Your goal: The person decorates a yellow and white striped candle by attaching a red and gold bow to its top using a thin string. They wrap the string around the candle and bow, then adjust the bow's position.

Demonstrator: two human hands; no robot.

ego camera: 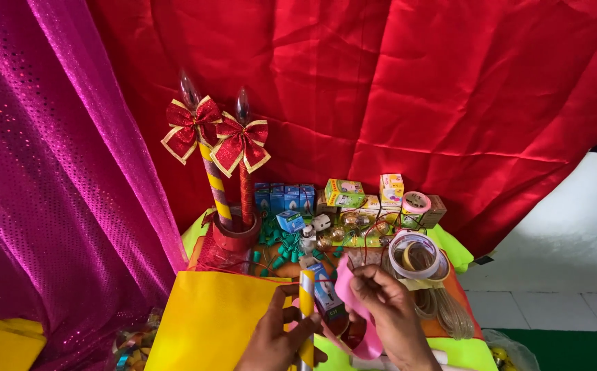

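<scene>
We see the yellow-wrapped tube [306,312] upright, long axis vertical, top end pointing up toward the table clutter | left hand [276,338] fingers curl around its lower half | right hand [389,312] pinches a pink ribbon [353,302] just beside it | yellow paper sheet [209,316] to the left | tape rolls [415,257] behind, red cloth [408,89] backdrop.

We see a red satin cloth [408,89] hung behind the table, with a sparkly pink curtain [51,172] to its left. Two candle-shaped lamps [233,178] with red bows [240,144] stand in a red holder [235,237]. Small boxes [343,192], tape rolls [414,255] and green bulb sockets [278,244] crowd nearby.
</scene>
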